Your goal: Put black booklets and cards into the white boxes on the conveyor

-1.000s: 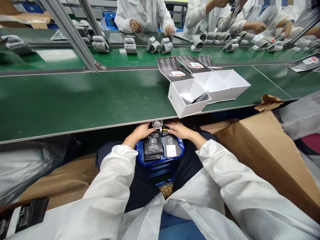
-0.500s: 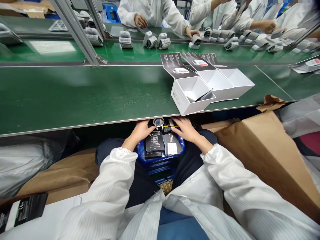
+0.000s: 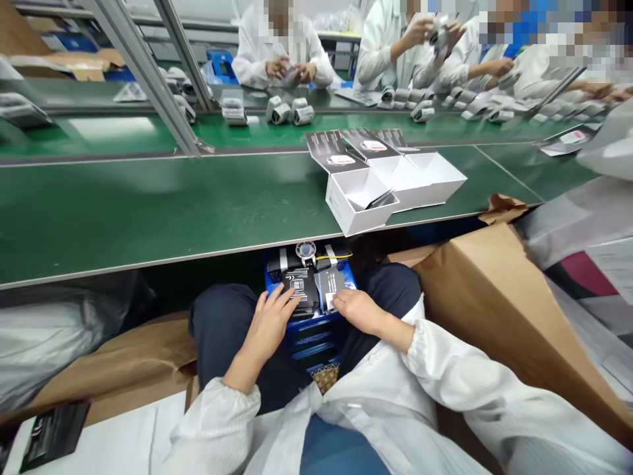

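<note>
My left hand [image 3: 270, 323] is open, its spread fingertips at the left side of a stack of black printed leaflets [image 3: 302, 280]. Just right of that stack lies a pile of dark grey cards [image 3: 332, 280] with a white label. My right hand [image 3: 360, 310] has its fingers closed on the lower right edge of these cards; the thumb is hidden. Behind both piles, a round-faced wristwatch [image 3: 306, 251] sits between black bundles with white bands [image 3: 283, 258]. Everything rests on a blue plastic stool [image 3: 309, 324] between my knees.
Open white boxes with black lids [image 3: 363, 221] stand on the green bench [image 3: 148, 218], whose front edge overhangs the stool's far side. A large brown carton [image 3: 475, 284] flanks my right. People in white coats work across the conveyor [image 3: 257, 135], which carries several grey-white items.
Both hands have drawn back from beside the watch to the near side of the stool. My right fingers have closed at the cards. The view has tilted up.
</note>
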Demonstrator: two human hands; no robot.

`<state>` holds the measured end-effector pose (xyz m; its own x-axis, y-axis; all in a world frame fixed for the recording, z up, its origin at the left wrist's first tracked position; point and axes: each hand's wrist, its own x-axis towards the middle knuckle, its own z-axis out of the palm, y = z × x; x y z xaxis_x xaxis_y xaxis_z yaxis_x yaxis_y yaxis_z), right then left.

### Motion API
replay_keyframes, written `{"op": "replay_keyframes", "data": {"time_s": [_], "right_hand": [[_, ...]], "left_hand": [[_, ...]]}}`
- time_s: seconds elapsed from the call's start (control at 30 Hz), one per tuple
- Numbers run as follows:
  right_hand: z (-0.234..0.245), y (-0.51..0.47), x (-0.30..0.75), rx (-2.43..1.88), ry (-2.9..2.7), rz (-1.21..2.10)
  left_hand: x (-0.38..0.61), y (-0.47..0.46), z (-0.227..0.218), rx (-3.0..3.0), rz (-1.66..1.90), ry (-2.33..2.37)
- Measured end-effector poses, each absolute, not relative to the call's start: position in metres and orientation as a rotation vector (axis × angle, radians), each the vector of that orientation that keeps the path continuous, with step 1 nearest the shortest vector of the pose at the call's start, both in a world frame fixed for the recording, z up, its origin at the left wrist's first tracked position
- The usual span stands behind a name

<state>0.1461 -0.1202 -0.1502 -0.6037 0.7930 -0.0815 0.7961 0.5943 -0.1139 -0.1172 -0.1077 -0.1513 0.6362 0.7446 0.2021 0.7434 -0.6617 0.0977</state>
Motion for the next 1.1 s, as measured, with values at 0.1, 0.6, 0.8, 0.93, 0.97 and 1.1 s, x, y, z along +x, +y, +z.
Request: {"op": "replay_keyframes", "data": {"time_s": [0.1, 0.6, 0.8, 0.93, 0.97, 1.1], "right_hand": [[-0.137, -0.112, 0.145, 1.456, 2.704, -0.302], [0.024, -0.131, 0.199, 2.106, 3.417, 0.541], [0.047, -0.010, 0.301, 2.404, 3.107, 0.718], [0.025, 0.035, 0.345, 2.045, 3.003, 0.157], [0.019, 0.040, 0.357, 2.088, 3.005, 0.185], [0.009, 0.051, 0.417, 2.555, 2.794, 0.432]], "left_hand": [[-0.120, -0.103, -0.149, 2.881, 0.665, 1.241], [0.007, -0.061, 0.015, 2.592, 1.585, 0.841], [0.065, 0.045, 0.050, 2.760, 0.701, 1.349], [0.056, 0.065, 0.051, 2.803, 0.824, 1.569], [0.054, 0.061, 0.049, 2.816, 0.880, 1.579], [0.065, 0.027, 0.033, 2.956, 0.885, 1.363]]}}
